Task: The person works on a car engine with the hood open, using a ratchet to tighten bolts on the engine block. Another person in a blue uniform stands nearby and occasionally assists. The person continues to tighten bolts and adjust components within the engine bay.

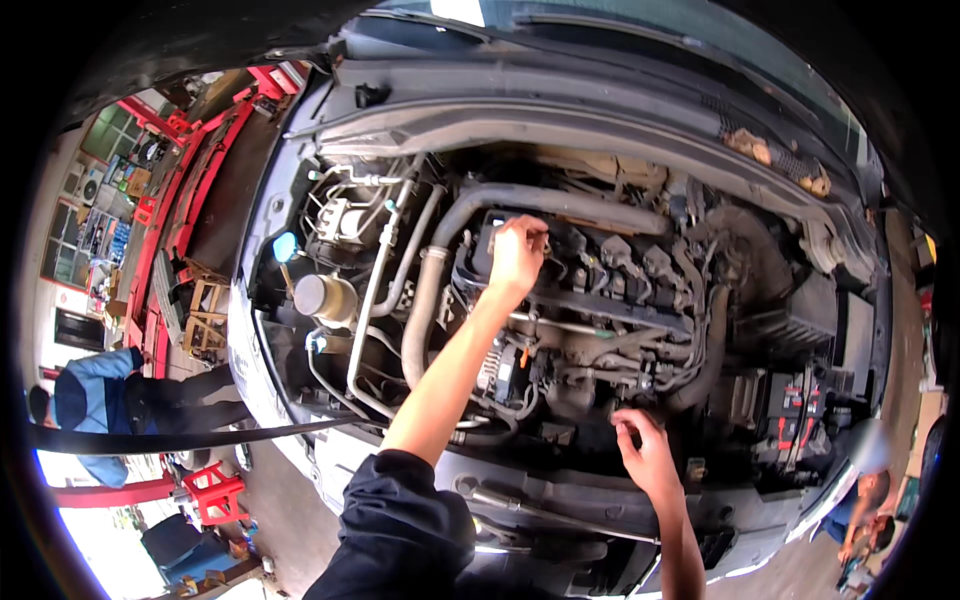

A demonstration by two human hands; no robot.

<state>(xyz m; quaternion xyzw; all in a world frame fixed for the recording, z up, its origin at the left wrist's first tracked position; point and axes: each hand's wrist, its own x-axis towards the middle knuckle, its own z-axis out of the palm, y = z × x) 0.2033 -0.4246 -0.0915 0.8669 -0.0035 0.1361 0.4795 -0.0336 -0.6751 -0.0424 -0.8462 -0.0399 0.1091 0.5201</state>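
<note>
My left hand [519, 252] reaches across the engine [610, 310] to the left end of its black top cover. Its fingers are curled together, and whatever they hold is hidden. Several black ignition coils [618, 252] with connectors sit in a row to the right of that hand. Lower down, my right hand [645, 452] hovers over the front of the engine, thumb and fingers bent toward each other; anything between the fingertips is too small to make out. On the front panel below lies a long metal bar [540, 507] with a thicker end.
A reservoir [325, 298] with a grey cap and a blue filler cap [286, 247] are at left. At right sit a battery [795, 412] and a black box [785, 320]. Brown crumpled things [770, 155] lie on the cowl. People stand beyond both sides, near a red lift [175, 235] at left.
</note>
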